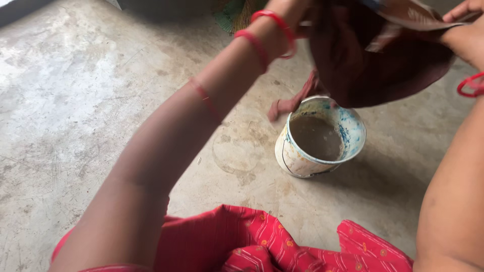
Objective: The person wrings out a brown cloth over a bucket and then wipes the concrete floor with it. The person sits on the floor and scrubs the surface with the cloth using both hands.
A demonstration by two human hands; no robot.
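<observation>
The concrete floor [91, 100] fills most of the view, grey and blotched, with a faint ring mark just left of the bucket. Across it reaches the left arm, red bangles [267, 35] at the wrist. The left hand [302, 12] is mostly cut off by the top edge where it meets the dark maroon cloth [373, 60], so how far its fingers are closed cannot be told. The right hand [466, 30], at the upper right corner, is closed on the cloth's edge, fingers curled over it.

The cloth hangs bunched between the two hands, directly above the bucket [320, 138], with one strip trailing down to the floor beside the rim. The bucket is white plastic, smeared with blue paint inside, and holds murky brown water. Red patterned fabric [282, 247] lies along the bottom edge.
</observation>
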